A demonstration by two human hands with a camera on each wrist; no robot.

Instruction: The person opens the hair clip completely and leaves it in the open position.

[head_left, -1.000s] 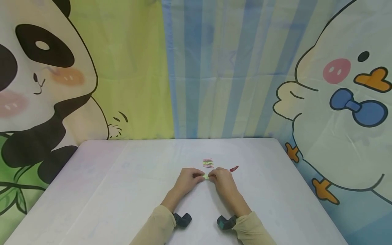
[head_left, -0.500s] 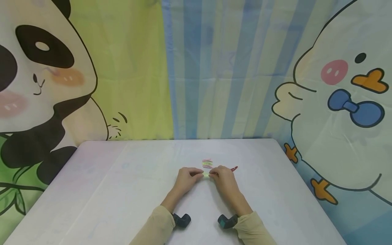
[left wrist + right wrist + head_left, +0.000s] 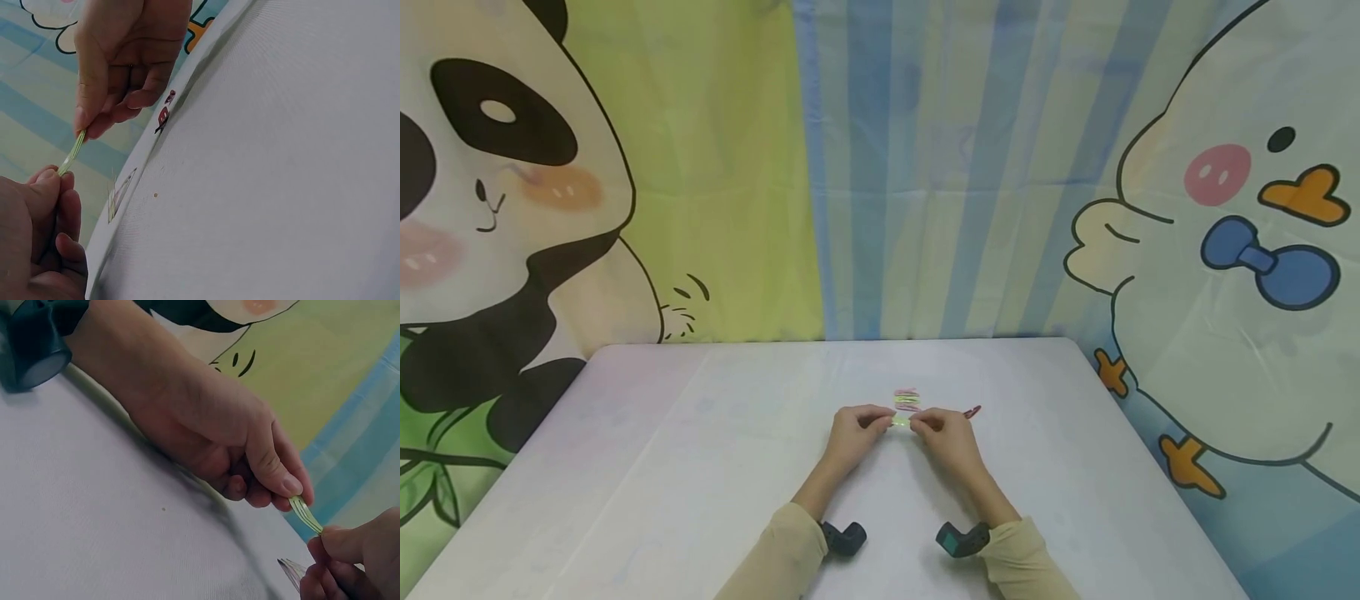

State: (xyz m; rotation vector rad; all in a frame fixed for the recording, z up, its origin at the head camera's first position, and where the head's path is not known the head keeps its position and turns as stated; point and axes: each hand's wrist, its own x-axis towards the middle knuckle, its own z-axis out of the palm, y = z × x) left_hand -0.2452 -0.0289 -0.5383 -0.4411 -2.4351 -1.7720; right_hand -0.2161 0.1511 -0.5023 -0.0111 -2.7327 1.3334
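Note:
Between my two hands stretches a short bundle of thin yellow-green strands (image 3: 901,422), raised over the white table in both wrist views. My left hand (image 3: 852,435) pinches one end between thumb and forefinger, seen at the lower left of the left wrist view. The other end is pinched by my right hand (image 3: 951,439). In the right wrist view the bundle (image 3: 304,514) bows slightly and looks like several strands side by side. Just beyond the hands lie more thin strands (image 3: 907,400), pink and green, in a small row on the table.
A small red object (image 3: 973,412) with a dark tip lies beyond my right hand. Dark wrist-worn devices (image 3: 845,540) jut from both cuffs over the white table (image 3: 700,483). A printed curtain (image 3: 917,167) hangs behind the table's far edge.
Both hands have moved slightly away from me, toward the row of strands, and the bundle went with them. The gap between the hands has widened a little.

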